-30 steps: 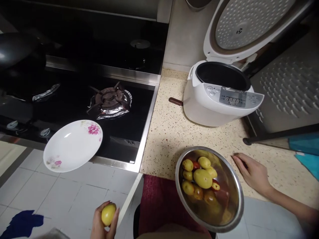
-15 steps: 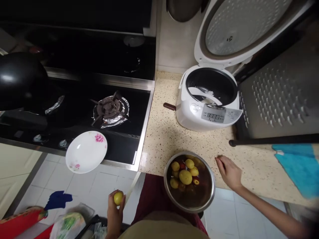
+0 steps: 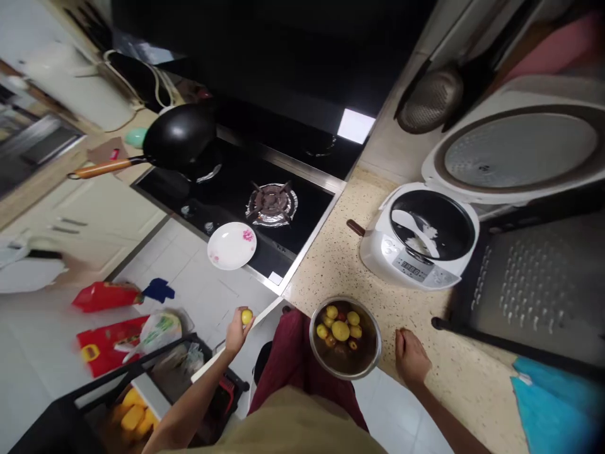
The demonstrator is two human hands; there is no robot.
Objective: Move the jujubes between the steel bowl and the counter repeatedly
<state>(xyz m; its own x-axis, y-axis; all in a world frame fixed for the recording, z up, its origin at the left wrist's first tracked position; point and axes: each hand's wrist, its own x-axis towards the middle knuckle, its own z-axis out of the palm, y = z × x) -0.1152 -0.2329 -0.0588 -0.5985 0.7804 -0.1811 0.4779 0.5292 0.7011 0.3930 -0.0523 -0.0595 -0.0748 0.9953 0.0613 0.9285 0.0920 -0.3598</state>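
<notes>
Left hand (image 3: 236, 331) is clamping its fingers on one yellow fruit (image 3: 246, 316); right hand (image 3: 410, 357), fingers together, is resting on the table (image 3: 331, 265); most fruit is remaining in the steel bowl (image 3: 373, 359).

A speckled counter (image 3: 340, 265) adjoins a black hob (image 3: 236, 183) (glossy, steel-edged); white floor tiles (image 3: 42, 353) and cream cabinets (image 3: 94, 214) lie left.

Speckled counter (image 3: 345, 265), rice cooker (image 3: 420, 243), steel bowl (image 3: 366, 359)
</notes>
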